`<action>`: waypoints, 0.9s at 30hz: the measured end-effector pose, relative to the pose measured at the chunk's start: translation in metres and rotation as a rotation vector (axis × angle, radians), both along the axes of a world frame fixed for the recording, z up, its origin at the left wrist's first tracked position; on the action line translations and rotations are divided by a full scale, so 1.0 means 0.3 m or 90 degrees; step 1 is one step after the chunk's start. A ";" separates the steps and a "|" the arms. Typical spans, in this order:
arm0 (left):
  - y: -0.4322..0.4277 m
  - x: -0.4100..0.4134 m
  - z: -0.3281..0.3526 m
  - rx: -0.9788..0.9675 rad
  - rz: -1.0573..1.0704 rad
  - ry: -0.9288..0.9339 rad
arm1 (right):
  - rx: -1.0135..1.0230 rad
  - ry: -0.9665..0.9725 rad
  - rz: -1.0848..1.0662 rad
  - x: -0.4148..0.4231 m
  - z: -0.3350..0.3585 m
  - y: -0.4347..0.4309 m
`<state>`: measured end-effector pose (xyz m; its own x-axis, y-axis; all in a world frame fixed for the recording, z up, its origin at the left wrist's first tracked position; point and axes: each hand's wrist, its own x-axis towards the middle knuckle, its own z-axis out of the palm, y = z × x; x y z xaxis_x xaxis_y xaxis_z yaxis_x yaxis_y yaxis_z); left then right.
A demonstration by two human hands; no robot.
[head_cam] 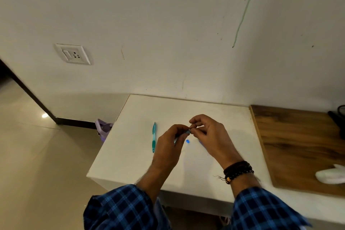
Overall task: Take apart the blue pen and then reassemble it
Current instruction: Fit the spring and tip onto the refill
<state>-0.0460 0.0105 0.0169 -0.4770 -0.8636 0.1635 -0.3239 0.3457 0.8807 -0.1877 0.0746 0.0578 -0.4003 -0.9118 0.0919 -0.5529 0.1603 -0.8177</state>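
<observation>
Above the middle of the white table (130, 155) my left hand (168, 147) grips the barrel of the blue pen (183, 133), most of it hidden in my fist. My right hand (207, 132) pinches the pen's end right at my left fingertips. A small blue pen piece (187, 141) lies on the table just below both hands. Another blue part (201, 143) peeks out from under my right hand; I cannot tell what it is.
A teal pen (154, 137) lies on the table left of my hands. A wooden surface (298, 145) adjoins the table on the right, with a white object (330, 175) on it. A purple bin (103, 129) stands on the floor at the table's left.
</observation>
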 end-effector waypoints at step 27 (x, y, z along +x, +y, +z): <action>-0.005 0.006 -0.004 -0.006 -0.003 0.027 | 0.012 -0.250 -0.008 -0.005 0.005 0.004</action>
<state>-0.0442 0.0089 0.0157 -0.4734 -0.8598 0.1913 -0.2848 0.3550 0.8904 -0.1892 0.0759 0.0592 -0.4133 -0.9064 -0.0875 -0.1967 0.1827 -0.9633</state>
